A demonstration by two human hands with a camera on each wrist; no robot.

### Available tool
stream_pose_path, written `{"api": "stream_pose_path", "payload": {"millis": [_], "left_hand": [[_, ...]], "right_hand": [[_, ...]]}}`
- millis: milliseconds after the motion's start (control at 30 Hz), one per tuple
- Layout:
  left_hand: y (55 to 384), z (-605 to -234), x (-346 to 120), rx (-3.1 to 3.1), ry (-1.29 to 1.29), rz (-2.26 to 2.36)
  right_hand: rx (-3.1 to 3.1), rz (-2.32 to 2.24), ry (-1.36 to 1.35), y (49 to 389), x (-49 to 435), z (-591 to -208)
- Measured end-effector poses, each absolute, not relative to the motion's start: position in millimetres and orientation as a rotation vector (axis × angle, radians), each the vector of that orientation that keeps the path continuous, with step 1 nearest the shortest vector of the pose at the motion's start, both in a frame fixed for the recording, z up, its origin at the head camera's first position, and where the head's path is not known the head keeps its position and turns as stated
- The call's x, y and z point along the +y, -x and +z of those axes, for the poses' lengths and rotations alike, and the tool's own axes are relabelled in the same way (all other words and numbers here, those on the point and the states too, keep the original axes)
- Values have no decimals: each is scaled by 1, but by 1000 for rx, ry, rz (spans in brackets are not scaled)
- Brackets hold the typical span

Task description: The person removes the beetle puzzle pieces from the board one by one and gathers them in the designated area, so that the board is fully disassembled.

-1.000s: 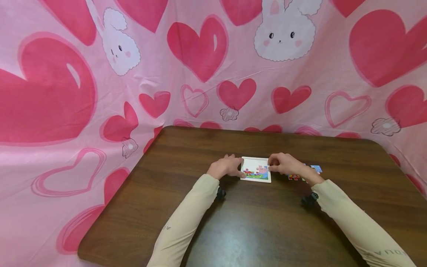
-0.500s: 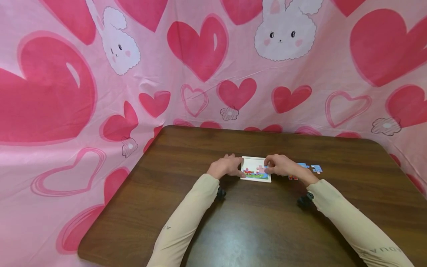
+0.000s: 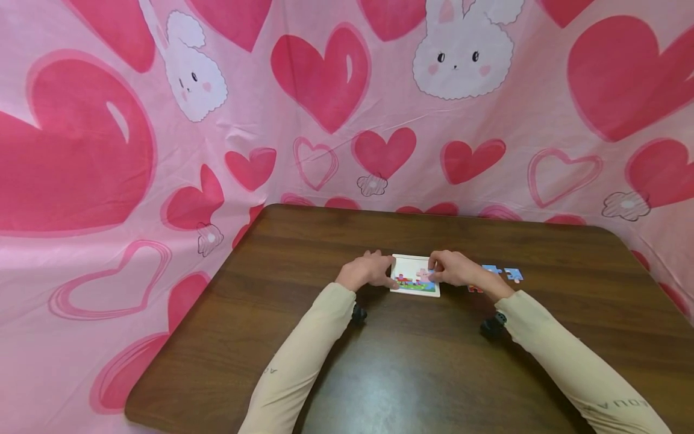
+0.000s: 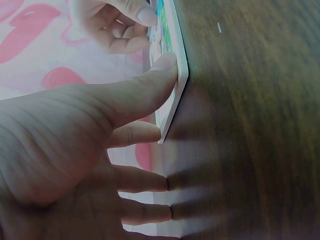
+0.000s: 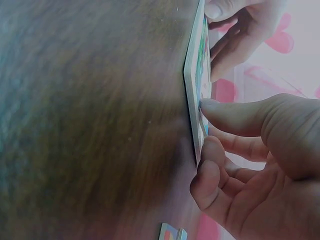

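A white-framed jigsaw puzzle board (image 3: 416, 293) lies on the table, its lower part filled with a colourful picture and its upper left bare white. My left hand (image 3: 367, 269) rests at the board's left side. In the left wrist view its thumb (image 4: 165, 62) lies on the board's corner, and the other straight fingers reach down to the table. Over the right side of the board, my right hand (image 3: 455, 268) pinches a thin puzzle piece (image 5: 203, 123) between thumb and fingers, tilted against the board. Most of that piece is hidden by the fingers.
Loose blue puzzle pieces (image 3: 513, 274) lie right of the board, and a red one (image 3: 475, 289) shows partly under the right wrist. The brown wooden table (image 3: 390, 361) meets a pink heart-and-rabbit cloth (image 3: 325, 169) behind and at the left.
My right hand has moved left from the board's right edge onto its right part, uncovering more of the loose pieces. My left hand has stayed in place.
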State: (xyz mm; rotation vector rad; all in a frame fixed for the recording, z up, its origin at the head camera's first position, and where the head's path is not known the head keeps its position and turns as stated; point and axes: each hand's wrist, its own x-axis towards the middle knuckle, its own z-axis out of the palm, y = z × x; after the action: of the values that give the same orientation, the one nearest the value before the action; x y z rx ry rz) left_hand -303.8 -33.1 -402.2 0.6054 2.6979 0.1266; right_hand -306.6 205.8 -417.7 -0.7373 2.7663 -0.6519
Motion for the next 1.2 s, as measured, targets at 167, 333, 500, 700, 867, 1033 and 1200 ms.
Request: {"api": "stream_pose_path", "payload": {"millis": [167, 333, 500, 700, 867, 1033, 1200], "left_hand": [[304, -403, -33, 2701, -612, 119], [303, -403, -33, 2700, -620, 107], [304, -404, -33, 2702, -621, 95], [304, -403, -32, 2704, -627, 84], [304, -402, -31, 2699, -629, 81], [304, -401, -32, 2694, -616, 96], [303, -400, -32, 2697, -615, 105]], "right_hand": [[2779, -665, 733, 306, 205, -419], [2770, -674, 730, 305, 204, -419], [2762, -684, 725, 305, 203, -418], [2727, -703, 737, 304, 201, -416], [2717, -629, 846, 304, 201, -415], [2709, -593, 904, 305, 203, -415], [2713, -563, 934, 307, 205, -414]]}}
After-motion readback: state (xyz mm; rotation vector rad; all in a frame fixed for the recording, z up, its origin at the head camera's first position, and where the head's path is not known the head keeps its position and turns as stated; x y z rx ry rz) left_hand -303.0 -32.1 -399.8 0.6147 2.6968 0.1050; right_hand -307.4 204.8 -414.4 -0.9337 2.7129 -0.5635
